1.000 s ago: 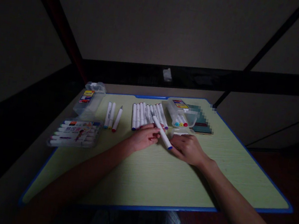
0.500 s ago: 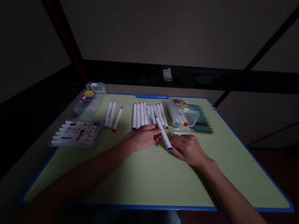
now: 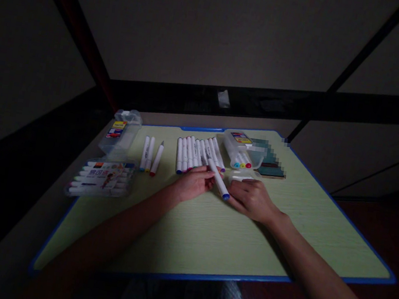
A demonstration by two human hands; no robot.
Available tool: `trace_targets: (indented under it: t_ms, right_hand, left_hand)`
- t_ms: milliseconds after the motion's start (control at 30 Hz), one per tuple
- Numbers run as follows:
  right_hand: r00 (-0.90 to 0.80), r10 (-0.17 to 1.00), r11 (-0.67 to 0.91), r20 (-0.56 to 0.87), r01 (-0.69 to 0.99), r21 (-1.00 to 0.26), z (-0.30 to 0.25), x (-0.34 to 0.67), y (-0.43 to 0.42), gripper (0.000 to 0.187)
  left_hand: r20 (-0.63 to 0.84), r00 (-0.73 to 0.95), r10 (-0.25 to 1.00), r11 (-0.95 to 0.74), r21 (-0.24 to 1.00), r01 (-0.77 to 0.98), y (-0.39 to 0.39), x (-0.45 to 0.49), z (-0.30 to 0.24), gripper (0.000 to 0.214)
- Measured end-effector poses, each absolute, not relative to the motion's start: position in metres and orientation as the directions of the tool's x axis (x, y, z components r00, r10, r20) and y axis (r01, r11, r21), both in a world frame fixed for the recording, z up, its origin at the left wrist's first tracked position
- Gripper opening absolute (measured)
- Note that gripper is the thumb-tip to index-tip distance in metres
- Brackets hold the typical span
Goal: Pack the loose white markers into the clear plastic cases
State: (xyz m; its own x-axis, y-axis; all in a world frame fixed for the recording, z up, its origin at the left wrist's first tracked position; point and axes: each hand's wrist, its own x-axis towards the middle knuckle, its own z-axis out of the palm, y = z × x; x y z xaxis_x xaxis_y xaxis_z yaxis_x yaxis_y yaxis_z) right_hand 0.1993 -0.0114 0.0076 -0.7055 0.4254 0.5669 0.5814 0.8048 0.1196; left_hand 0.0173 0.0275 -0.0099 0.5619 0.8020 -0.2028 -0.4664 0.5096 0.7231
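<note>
My left hand (image 3: 193, 184) pinches a white marker (image 3: 218, 179) with a blue cap end, held slanted just above the green tabletop (image 3: 210, 234). My right hand (image 3: 252, 199) lies on the table right beside the marker's blue tip, fingers curled; I cannot see anything in it. Just behind both hands lies a row of several white markers (image 3: 199, 153) with coloured ends. A clear plastic marker case (image 3: 241, 151) with a few markers inside sits behind my right hand.
Three loose markers (image 3: 150, 155) lie left of the row. A flat clear pack of markers (image 3: 102, 179) and an upright clear case (image 3: 120, 132) stand at the table's left. A blurred dark item (image 3: 269, 160) rests at the far right. The blue table edge (image 3: 205, 276) is near me.
The marker and both hands have barely shifted; the blue tip sits slightly nearer my right hand's fingers than a second ago.
</note>
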Motion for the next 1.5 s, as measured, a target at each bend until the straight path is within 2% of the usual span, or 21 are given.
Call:
trace_targets:
  t_ms: [467, 900, 1500]
  right_hand:
    - [-0.699, 0.396, 0.81, 0.596, 0.572, 0.132, 0.0108, 0.1975, -0.0127, 0.038]
    - [-0.689, 0.392, 0.804, 0.61, 0.578, 0.136, 0.0114, 0.1957, -0.0137, 0.04]
    - [-0.678, 0.379, 0.808, 0.629, 0.575, 0.133, 0.0129, 0.1942, -0.0149, 0.038]
  left_hand:
    - [-0.243, 0.55, 0.799, 0.536, 0.705, -0.465, 0.0278, 0.0173, -0.0087, 0.016]
    - [-0.277, 0.512, 0.813, 0.54, 0.686, -0.487, 0.026, 0.0186, -0.0048, 0.007]
    - [-0.249, 0.515, 0.82, 0.519, 0.701, -0.489, 0.0272, 0.0191, -0.0096, 0.008]
